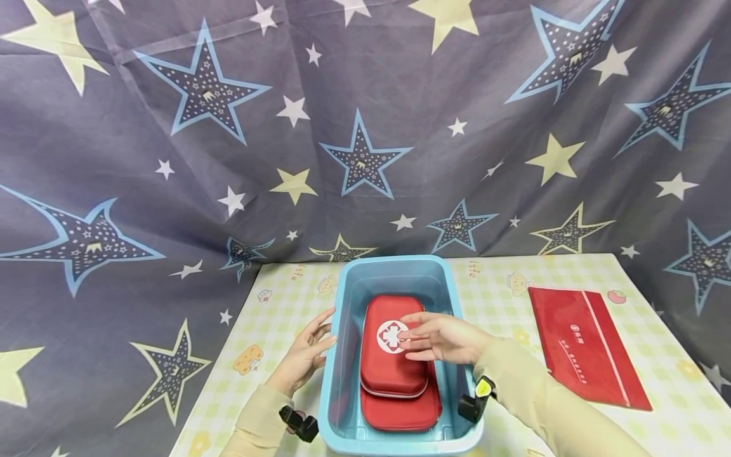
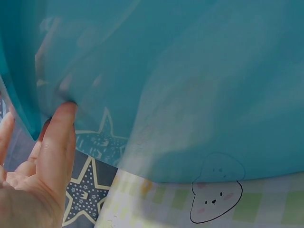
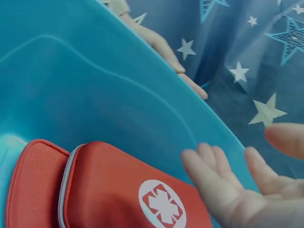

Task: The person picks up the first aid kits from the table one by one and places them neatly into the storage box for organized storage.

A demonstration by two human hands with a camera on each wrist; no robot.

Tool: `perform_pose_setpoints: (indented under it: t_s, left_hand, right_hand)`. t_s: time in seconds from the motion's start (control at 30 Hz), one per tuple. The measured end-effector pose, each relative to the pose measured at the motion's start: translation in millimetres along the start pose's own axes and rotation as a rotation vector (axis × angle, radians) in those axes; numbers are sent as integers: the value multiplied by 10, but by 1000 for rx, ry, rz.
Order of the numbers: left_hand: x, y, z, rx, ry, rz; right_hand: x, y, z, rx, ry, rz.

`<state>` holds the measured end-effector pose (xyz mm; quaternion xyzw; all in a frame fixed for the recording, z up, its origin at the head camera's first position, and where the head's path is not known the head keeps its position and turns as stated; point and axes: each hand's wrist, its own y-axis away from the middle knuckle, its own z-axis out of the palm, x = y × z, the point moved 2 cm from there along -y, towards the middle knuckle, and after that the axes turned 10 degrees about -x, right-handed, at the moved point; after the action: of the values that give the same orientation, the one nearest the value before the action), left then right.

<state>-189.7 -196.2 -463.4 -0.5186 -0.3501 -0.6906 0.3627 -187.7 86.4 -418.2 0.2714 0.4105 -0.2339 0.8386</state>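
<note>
A blue plastic bin (image 1: 337, 381) stands on the table, and a red zippered first-aid case (image 1: 394, 371) with a white cross emblem lies inside it. Beneath that case is a second red case (image 1: 402, 416), mostly covered. My left hand (image 1: 305, 355) rests against the bin's left outer side, its fingertips touching the wall in the left wrist view. Over the upper case hovers my right hand (image 1: 442, 339), fingers extended and loosely spread, holding nothing. In the right wrist view those fingers (image 3: 218, 190) appear apart from the case.
A flat red pouch (image 1: 588, 346) with a white stripe and printed text lies right of the bin. The table (image 1: 274, 330) has a checkered cloth with cartoon prints. Behind it hangs a dark curtain (image 1: 400, 82) patterned with stars.
</note>
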Motion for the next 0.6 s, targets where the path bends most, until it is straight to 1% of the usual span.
perform_pose_setpoints:
  t_s: [0.13,0.27,0.47,0.6]
  left_hand:
    - [-2,1,-4,-5,2,4]
    - [-1,-1,-5,-12,10,13]
    - [-13,0,-15,-13,14,21]
    - [-22,5,-16,-1,1,19]
  right_hand:
    - [-41,75,-36,-96,-28,-32]
    - [-67,143,-59,-164,-42,-61]
    - [-86,201,-80,-218,-65,-75]
    - [-91,225,-87,-242,-75,-84]
